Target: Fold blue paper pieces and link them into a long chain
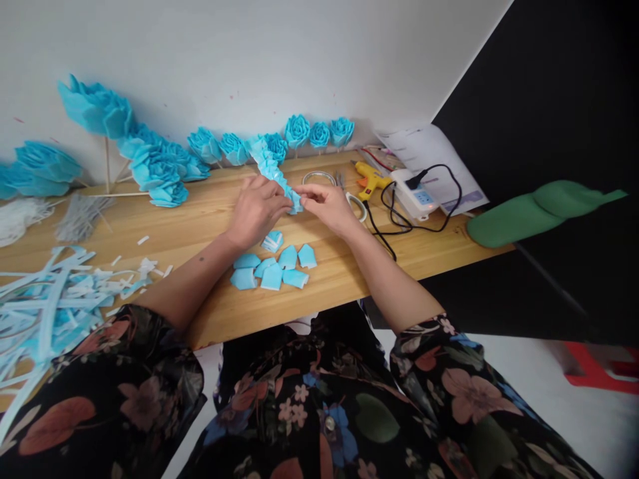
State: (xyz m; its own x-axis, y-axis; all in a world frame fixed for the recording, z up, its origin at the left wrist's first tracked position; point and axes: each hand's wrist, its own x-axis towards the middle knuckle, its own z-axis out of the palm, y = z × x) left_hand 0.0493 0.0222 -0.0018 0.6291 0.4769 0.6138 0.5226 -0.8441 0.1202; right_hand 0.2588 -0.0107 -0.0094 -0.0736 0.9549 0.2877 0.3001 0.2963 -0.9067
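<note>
A ruffled strip of light blue petals (272,166) runs from between my hands back toward the blue flowers by the wall. My left hand (255,207) is closed at the near end of this strip, fingers bent over it. From the other side, my right hand (327,205) pinches the same end between thumb and fingers. The fingers partly hide the held end. On the table just below my hands lie several loose blue petal pieces (271,276) with pale edges.
Blue flowers on sticks (298,131) line the wall, with larger ones (160,169) at left. A yellow glue gun (370,178) lies by a white power strip (415,194), its cord looping nearby. Cut scraps (54,306) cover the left side. A green bottle-shaped object (529,214) is at right.
</note>
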